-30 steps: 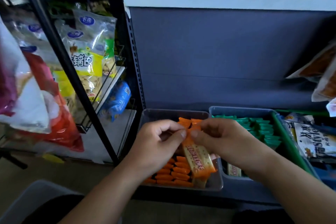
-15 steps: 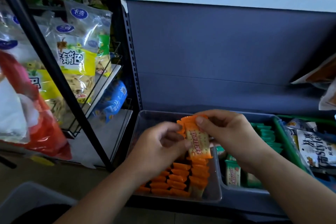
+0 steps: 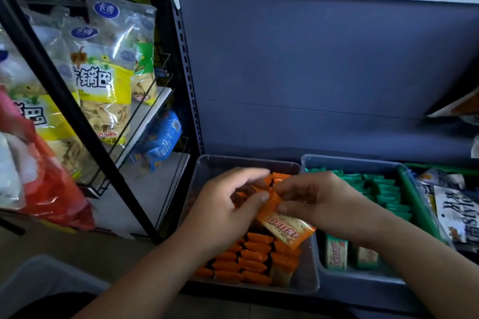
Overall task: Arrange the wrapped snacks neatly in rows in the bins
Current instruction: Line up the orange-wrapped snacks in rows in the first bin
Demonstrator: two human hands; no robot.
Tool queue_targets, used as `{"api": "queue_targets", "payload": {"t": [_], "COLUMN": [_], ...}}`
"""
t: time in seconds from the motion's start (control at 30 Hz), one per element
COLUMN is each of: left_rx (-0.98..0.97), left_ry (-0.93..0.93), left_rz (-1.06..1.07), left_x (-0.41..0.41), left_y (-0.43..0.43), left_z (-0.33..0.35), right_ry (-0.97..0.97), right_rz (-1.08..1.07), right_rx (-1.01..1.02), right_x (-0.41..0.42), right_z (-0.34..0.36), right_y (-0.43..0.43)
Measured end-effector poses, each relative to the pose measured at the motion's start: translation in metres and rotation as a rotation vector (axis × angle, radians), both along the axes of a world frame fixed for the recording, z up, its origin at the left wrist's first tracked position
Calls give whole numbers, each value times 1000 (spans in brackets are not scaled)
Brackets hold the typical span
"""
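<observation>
Your left hand [image 3: 228,204] and right hand [image 3: 313,202] meet above the clear bin [image 3: 312,285]. Both grip the same orange cracker packet [image 3: 282,225]: your left thumb presses its upper crimped end, and your right fingers [image 3: 286,207] pinch the same end from the other side. The packet hangs tilted, its printed face up, its lower end pointing toward the bin's right wall.

Beneath it, orange packets [image 3: 248,259] stand on edge in rows filling the near part of the clear bin; more orange wrappers show behind your hands.

Just right, touching the clear bin, the grey bin [image 3: 337,276] holds green packets [image 3: 383,189] in rows at the back and two lying flat at the front.

Large snack bags [image 3: 103,85] hang on the wire rack [image 3: 145,121] to your left.
</observation>
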State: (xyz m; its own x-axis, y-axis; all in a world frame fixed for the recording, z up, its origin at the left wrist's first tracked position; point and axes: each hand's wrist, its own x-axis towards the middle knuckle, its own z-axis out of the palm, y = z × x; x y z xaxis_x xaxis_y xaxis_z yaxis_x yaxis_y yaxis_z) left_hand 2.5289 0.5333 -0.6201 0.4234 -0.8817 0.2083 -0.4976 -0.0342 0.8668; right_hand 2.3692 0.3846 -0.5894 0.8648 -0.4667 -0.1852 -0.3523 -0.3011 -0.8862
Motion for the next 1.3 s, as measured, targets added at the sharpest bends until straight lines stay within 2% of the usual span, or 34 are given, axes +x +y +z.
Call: {"api": "queue_targets", "payload": {"t": [0.1, 0.17, 0.5, 0.73, 0.9, 1.07, 1.3], "left_rx": [-23, -44, -12, -8, -5, -30, -106], "left_ry": [-173, -201, -30, -12, 40, 150, -30], "left_rz": [-97, -94, 2, -36, 23, 81, 92], "left_x": [-2, -1, -2, -3, -7, -12, -20], "left_y": [-3, -4, 2, 3, 2, 8, 54], "left_z": [-2, -3, 6, 8, 12, 36, 98], "right_ry": [68, 72, -22, -29, -28, -105, -186], "right_rz": [26, 28, 11, 6, -7, -138, -159], "right_rx": [-140, -157, -124, -206, -255, -294, -464], "right_x": [3, 4, 2, 0, 1, -6, -18], "right_z": [-2, -3, -6, -5, 1, 18, 79], "right_y": [0, 0, 1, -2, 2, 21, 71]}}
